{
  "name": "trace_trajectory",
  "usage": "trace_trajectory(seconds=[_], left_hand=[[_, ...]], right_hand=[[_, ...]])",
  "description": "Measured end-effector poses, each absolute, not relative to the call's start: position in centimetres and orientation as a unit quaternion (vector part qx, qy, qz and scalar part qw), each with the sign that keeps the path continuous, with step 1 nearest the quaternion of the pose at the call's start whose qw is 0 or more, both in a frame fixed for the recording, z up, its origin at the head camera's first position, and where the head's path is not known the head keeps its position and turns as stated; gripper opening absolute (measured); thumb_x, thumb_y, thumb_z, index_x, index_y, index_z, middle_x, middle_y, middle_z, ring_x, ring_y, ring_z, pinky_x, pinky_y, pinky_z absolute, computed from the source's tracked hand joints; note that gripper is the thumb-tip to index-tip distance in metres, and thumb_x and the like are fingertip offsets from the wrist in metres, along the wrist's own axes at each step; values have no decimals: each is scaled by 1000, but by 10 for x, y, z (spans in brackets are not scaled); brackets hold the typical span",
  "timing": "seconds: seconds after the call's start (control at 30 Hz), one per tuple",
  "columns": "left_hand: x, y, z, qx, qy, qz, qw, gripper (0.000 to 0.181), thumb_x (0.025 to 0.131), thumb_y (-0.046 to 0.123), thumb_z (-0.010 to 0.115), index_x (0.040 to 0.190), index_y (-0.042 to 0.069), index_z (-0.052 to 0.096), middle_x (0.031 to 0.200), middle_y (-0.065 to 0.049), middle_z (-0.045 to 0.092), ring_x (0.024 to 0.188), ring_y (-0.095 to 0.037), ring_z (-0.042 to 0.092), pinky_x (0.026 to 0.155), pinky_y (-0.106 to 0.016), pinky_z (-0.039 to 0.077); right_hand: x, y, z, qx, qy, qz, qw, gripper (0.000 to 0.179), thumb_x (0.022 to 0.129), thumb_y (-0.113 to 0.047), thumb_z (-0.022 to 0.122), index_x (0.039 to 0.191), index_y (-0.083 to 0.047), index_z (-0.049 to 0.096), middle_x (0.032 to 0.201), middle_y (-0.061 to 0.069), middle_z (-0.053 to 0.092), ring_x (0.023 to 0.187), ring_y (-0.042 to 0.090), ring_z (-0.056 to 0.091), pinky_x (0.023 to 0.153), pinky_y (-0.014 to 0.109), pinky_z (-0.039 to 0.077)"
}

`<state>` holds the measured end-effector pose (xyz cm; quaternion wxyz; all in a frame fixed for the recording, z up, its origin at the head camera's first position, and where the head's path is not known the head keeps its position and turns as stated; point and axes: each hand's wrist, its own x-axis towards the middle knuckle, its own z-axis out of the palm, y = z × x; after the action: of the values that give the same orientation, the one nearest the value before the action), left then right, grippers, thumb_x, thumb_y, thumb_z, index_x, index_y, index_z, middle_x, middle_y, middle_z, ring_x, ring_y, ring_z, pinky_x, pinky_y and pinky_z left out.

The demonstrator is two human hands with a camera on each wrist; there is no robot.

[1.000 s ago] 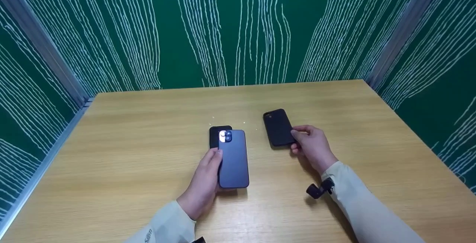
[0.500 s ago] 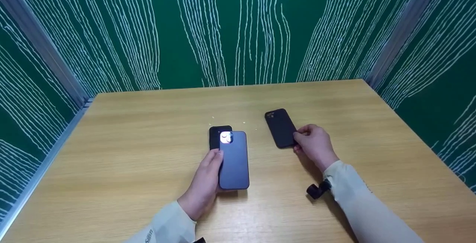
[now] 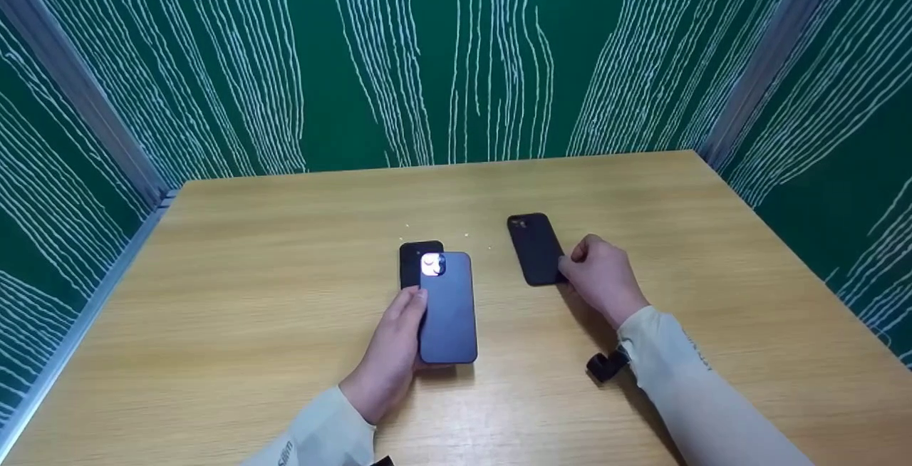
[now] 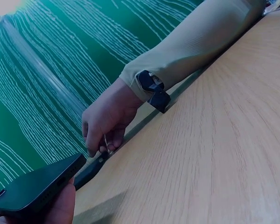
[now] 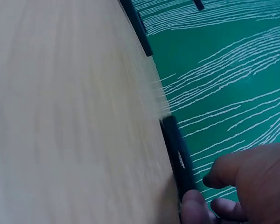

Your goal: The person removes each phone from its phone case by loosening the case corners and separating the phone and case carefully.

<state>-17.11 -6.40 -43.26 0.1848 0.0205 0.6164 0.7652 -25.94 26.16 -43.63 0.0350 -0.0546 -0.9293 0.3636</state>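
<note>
My left hand (image 3: 385, 348) holds a dark blue-grey phone (image 3: 449, 316) by its left side, camera side up; its bottom edge shows in the left wrist view. Behind the phone a black phone-shaped thing (image 3: 413, 259) lies on the table, mostly covered. A black phone case (image 3: 534, 249) with a camera cutout lies flat to the right. At the near right corner of the case rests my right hand (image 3: 605, 277). In the right wrist view one fingertip (image 5: 196, 207) touches the case's side, while the upper digit (image 5: 217, 172) stands apart from it.
The wooden table (image 3: 249, 309) ends at a green wall (image 3: 342, 124) with white wavy lines, with more such wall left and right. A few tiny pale crumbs lie near the middle. A small black device (image 3: 605, 366) sits on the right sleeve.
My right hand has set the phone case flat, slightly nearer and to the right, and its hold has loosened. The left hand and its phone have hardly moved.
</note>
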Motion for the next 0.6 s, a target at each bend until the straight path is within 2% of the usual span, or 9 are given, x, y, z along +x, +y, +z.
trace_trajectory(seconds=[0.13,0.27,0.4,0.6], left_hand=[[-170,-64,-432,19,620,762,187,54,120,46,31,163,14,35,147,-20,57,124,-31,68,101,-44,60],[-170,-63,-431,14,625,758,185,54,120,47,32,163,14,36,146,-20,57,123,-31,68,100,-43,60],[-170,-63,-430,12,626,758,183,57,120,48,30,166,14,33,147,-21,57,125,-32,67,101,-45,60],[-170,-65,-431,13,629,755,184,63,120,51,26,171,14,25,153,-22,54,131,-32,65,108,-47,58]], right_hand=[[-256,256,-435,-18,-941,334,56,23,105,-26,65,116,-7,67,111,15,70,98,31,74,84,43,62],[-254,250,-434,37,-955,290,57,29,105,-27,71,129,-12,75,137,20,64,124,41,69,109,59,58],[-254,246,-433,64,-963,259,25,36,104,-25,75,137,-11,75,144,24,60,129,45,65,116,63,52],[-255,248,-431,59,-965,255,6,39,105,-24,73,141,-9,73,145,25,58,130,47,64,116,64,52]])
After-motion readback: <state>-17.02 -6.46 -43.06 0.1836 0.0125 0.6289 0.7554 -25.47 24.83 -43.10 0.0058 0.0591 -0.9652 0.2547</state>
